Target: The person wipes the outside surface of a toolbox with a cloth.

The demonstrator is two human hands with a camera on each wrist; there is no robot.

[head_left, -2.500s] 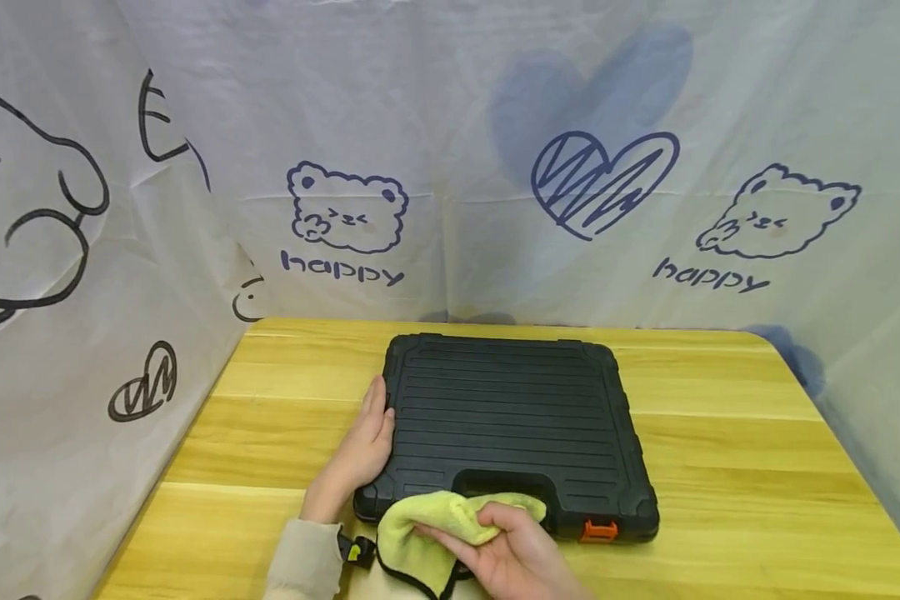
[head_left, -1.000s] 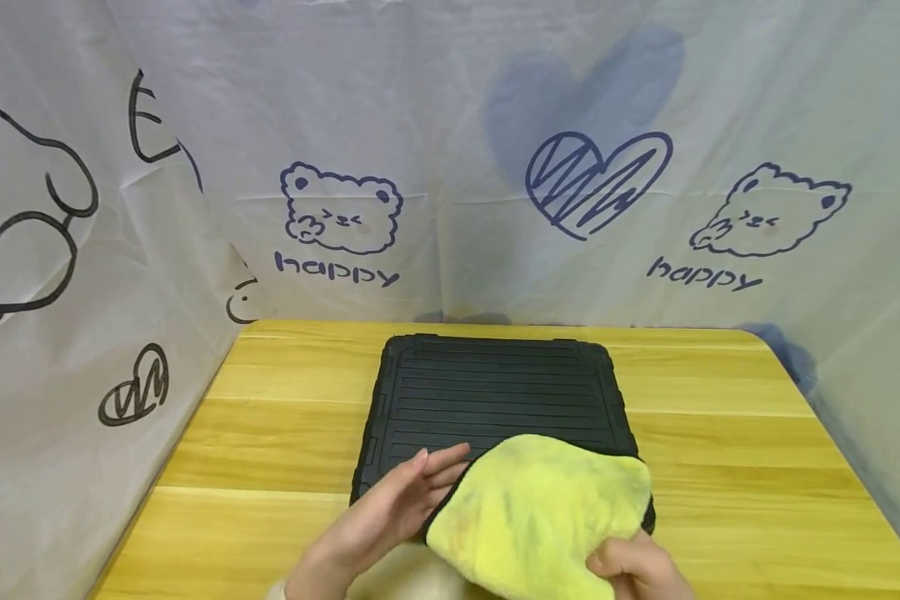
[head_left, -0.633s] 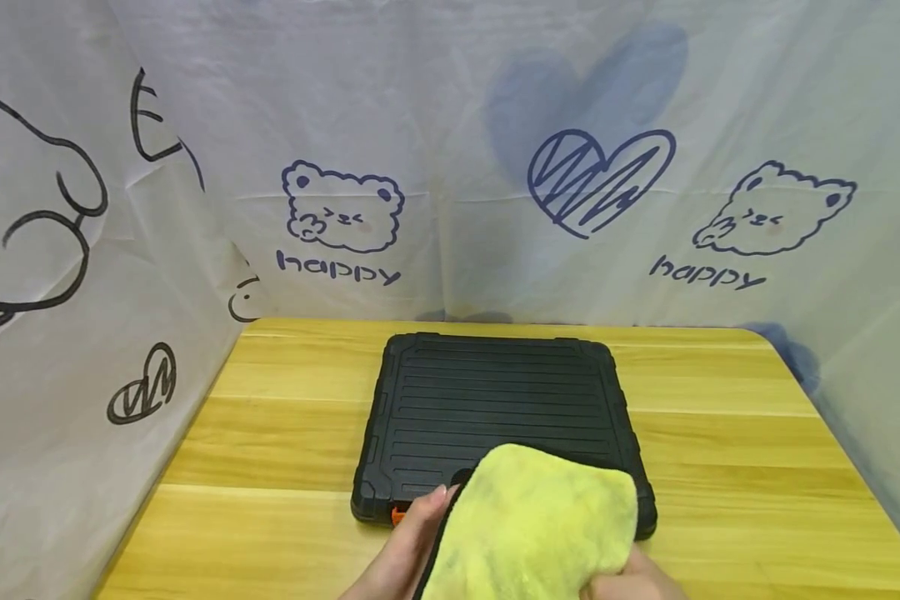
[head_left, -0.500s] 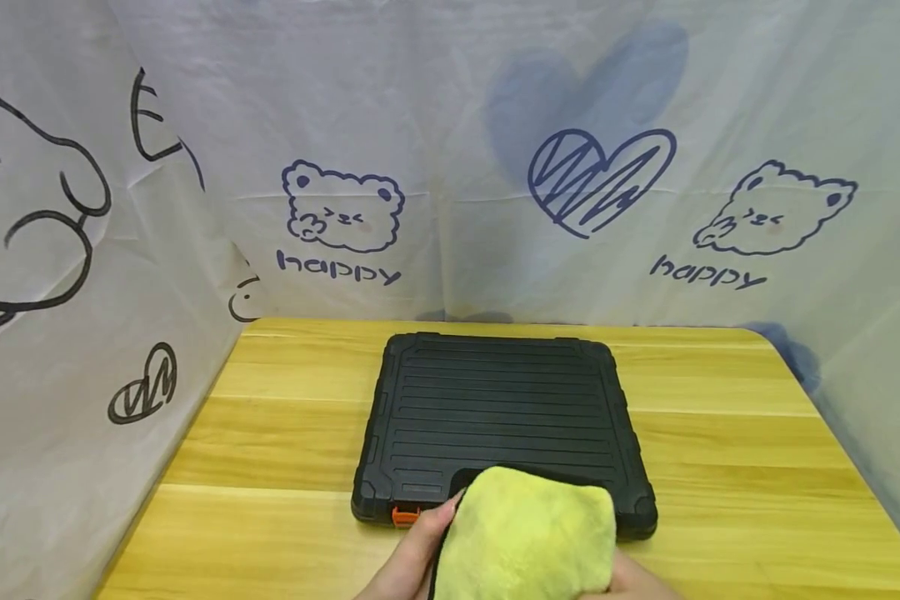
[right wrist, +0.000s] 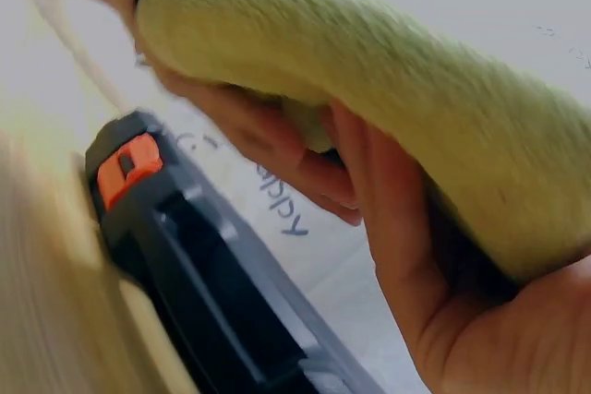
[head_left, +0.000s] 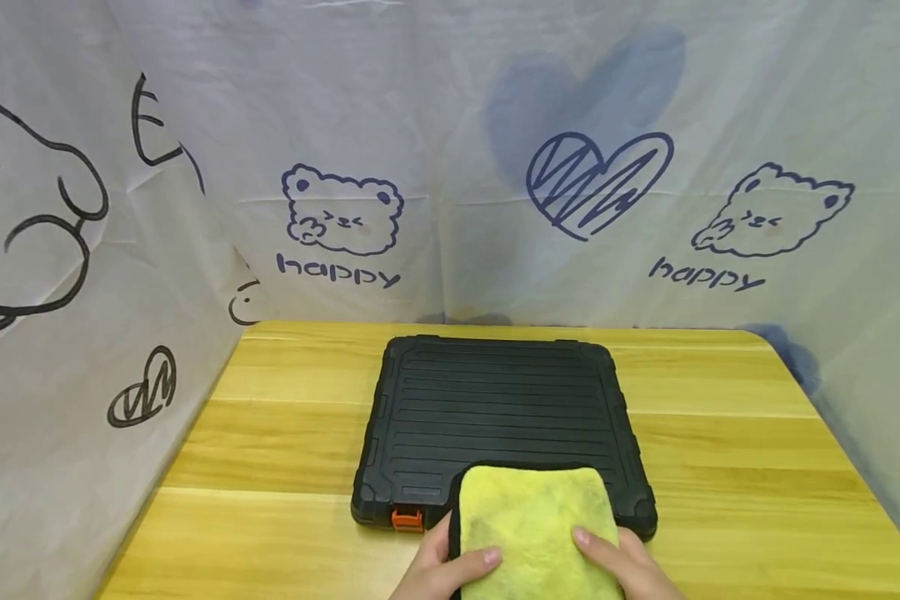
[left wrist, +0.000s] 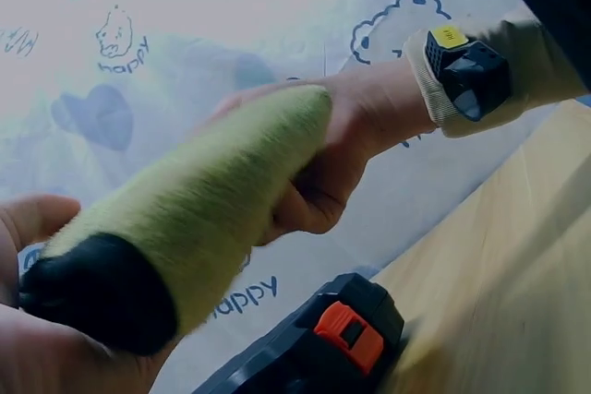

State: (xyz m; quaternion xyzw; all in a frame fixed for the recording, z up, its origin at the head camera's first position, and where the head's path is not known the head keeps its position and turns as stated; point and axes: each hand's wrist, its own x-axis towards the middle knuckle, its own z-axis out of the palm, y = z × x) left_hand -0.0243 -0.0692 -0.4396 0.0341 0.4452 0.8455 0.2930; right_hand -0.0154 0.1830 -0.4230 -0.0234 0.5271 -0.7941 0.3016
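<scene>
The cloth (head_left: 536, 521) is gripped in both hands: its near left side is pinched by the left hand (head_left: 442, 571), its right side by the right hand (head_left: 630, 567), with both thumbs laid on top and the fingers beneath. By the wrist views it is held up off the case (head_left: 502, 408), which lies flat and closed on the table (head_left: 270, 467), just beyond the hands. An orange latch (head_left: 407, 519) is seen just ahead of the left hand; in the head view, part of the case's front is hidden by the cloth.

The cloth appears folded, and its layers could be spilled open if either thumb were lifted too soon or the hands were drawn apart unevenly. If the hands were lowered forward, the latch could be snagged by a loose edge. Since the case is steadied by neither hand, it could be slid away by a hard push.
</scene>
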